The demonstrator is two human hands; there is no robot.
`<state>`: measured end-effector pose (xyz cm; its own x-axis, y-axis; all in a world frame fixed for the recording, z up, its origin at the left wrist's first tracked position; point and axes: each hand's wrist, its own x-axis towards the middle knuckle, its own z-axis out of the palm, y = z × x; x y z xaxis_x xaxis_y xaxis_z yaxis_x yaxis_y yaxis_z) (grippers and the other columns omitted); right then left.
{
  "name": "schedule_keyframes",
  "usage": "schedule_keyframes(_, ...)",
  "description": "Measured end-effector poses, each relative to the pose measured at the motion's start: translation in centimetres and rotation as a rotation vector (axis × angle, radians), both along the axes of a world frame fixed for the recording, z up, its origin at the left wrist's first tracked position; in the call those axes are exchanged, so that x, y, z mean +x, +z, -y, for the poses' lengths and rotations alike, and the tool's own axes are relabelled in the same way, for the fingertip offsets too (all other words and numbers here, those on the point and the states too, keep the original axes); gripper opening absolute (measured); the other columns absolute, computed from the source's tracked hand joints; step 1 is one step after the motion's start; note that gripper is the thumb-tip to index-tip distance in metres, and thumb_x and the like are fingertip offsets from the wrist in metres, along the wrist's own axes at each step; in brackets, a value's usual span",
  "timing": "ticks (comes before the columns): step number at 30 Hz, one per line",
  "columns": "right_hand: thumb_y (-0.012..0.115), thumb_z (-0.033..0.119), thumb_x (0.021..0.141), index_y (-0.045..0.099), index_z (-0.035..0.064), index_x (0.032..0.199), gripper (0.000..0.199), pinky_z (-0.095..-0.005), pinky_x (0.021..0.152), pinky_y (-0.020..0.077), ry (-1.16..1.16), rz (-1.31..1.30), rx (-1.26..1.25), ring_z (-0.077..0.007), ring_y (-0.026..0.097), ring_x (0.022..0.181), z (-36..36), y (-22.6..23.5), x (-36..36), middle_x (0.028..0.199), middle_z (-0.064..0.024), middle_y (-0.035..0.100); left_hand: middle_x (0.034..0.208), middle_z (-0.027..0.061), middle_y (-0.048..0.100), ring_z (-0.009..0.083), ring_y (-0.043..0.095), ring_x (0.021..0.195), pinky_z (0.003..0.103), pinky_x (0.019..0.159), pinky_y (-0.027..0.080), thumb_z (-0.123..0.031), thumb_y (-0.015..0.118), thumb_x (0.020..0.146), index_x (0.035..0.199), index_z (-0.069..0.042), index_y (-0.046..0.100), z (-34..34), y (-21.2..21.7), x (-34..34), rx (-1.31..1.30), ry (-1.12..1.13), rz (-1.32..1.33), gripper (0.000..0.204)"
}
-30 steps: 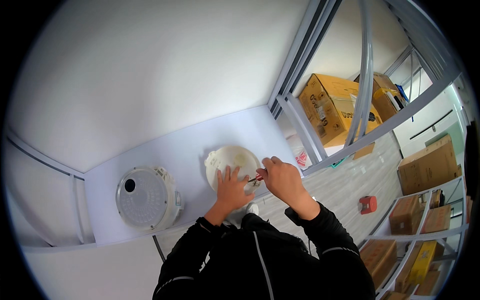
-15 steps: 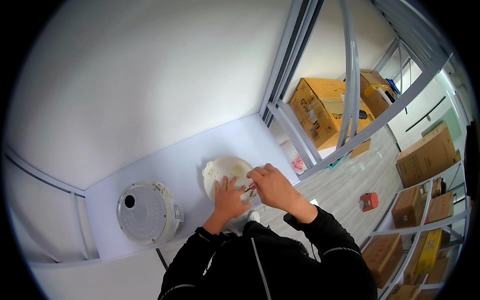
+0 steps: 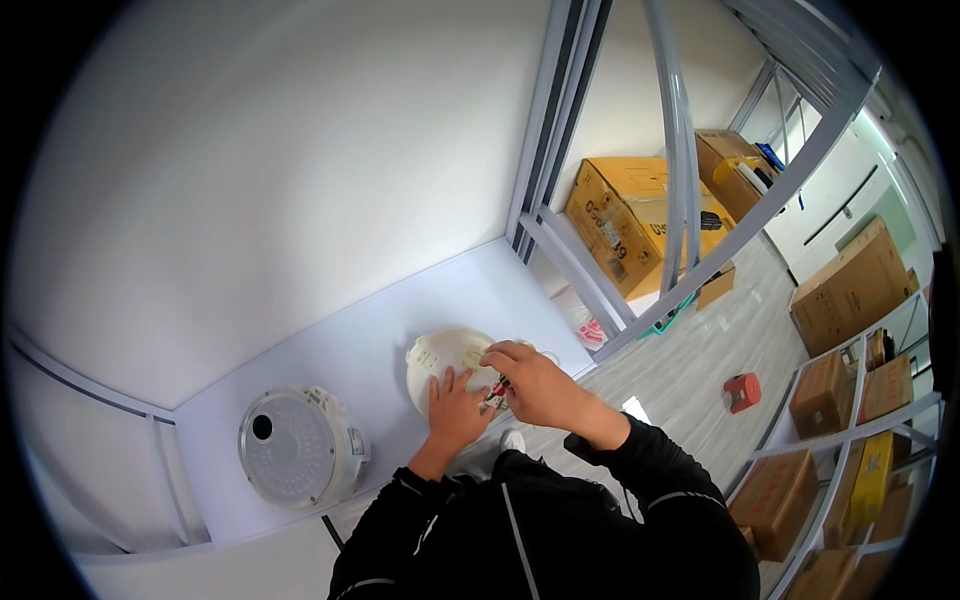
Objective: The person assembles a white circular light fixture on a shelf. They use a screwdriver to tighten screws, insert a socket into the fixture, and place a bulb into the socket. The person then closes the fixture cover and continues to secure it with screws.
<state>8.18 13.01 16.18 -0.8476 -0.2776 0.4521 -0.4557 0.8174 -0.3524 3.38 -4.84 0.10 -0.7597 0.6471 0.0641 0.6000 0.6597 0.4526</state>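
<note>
A round cream plastic housing part [image 3: 424,373] with a tabbed rim lies on the pale table. My left hand [image 3: 456,413] rests on its near side, fingers spread flat over the surface. Just to the right, my right hand [image 3: 540,386] is closed around a slim red-and-dark tool [image 3: 498,389], which looks like a screwdriver. It points down at the part's right side, close to my left thumb. My fingers cover most of the tool and hide its tip. A second round white unit [image 3: 293,452], with a grey perforated top and a dark round hole, stands apart on the left.
The pale table [image 3: 375,325] meets a white wall [image 3: 270,180] at the back. Grey metal framing [image 3: 598,283] rises at its right end. Beyond are a large yellow carton [image 3: 625,225], a red stool-like object [image 3: 742,392] on the floor and shelves with brown boxes [image 3: 775,505].
The whole view has shifted slightly. My right hand has turned a little around the tool and sits slightly lower against the part. My left hand stays on the part.
</note>
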Motion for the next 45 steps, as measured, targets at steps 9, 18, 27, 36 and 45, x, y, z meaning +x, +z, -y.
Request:
schedule_keyframes(9, 0.077, 0.016, 0.093, 0.069, 0.0042, 0.127, 0.038, -0.0458, 0.082, 0.0599, -0.283, 0.430, 0.153, -0.0409, 0.072, 0.100, 0.0, 0.0, 0.7, 0.119, -0.0187, 0.071, 0.147, 0.0129, 0.062, 0.0459, 0.045, 0.151, 0.063, 0.126, 0.031, -0.030, 0.082, 0.086, 0.119, -0.017, 0.081, -0.6, 0.1, -0.3, 0.080, -0.041, -0.014, 0.036)
schedule_keyframes(18, 0.078, 0.017, 0.091, 0.069, 0.0037, 0.127, 0.039, -0.0446, 0.078, 0.0594, -0.271, 0.363, 0.074, -0.0393, 0.072, 0.094, 1.1, 1.3, 1.5, 0.112, -0.0177, 0.070, 0.140, 0.0143, 0.062, 0.0476, 0.046, 0.149, 0.063, 0.121, 0.039, -0.019, 0.078, 0.090, 0.120, -0.008, 0.075, -0.6, -2.1, -0.1, 0.221, -0.115, -0.040, 0.032)
schedule_keyframes(27, 0.077, 0.015, 0.089, 0.070, 0.0054, 0.125, 0.039, -0.0471, 0.080, 0.0596, -0.082, 0.169, 0.026, -0.0394, 0.072, 0.094, -0.1, -0.3, 1.4, 0.111, -0.0170, 0.070, 0.140, 0.0140, 0.063, 0.0465, 0.048, 0.148, 0.062, 0.119, 0.042, -0.020, 0.073, 0.098, 0.122, -0.005, 0.071, -0.6, -1.8, -0.8, 0.128, -0.153, -0.017, 0.028)
schedule_keyframes(36, 0.083, 0.011, 0.085, 0.069, 0.0066, 0.127, 0.044, -0.0455, 0.085, 0.0595, -0.147, 0.248, -0.021, -0.0370, 0.071, 0.100, 0.1, 0.0, 1.3, 0.117, -0.0143, 0.071, 0.139, 0.0123, 0.063, 0.0439, 0.047, 0.149, 0.061, 0.119, 0.044, -0.023, 0.075, 0.098, 0.125, -0.005, 0.070, -0.2, -1.6, -1.1, 0.046, -0.209, -0.086, 0.033)
schedule_keyframes(45, 0.083, 0.005, 0.086, 0.065, 0.0067, 0.132, 0.049, -0.0458, 0.086, 0.0579, -0.109, 0.245, -0.280, -0.0401, 0.070, 0.104, 0.6, 0.0, 1.9, 0.121, -0.0157, 0.070, 0.140, 0.0100, 0.062, 0.0381, 0.047, 0.151, 0.061, 0.119, 0.043, -0.026, 0.073, 0.099, 0.126, -0.007, 0.070, 0.2, -1.5, -0.4, -0.003, -0.155, -0.114, 0.033)
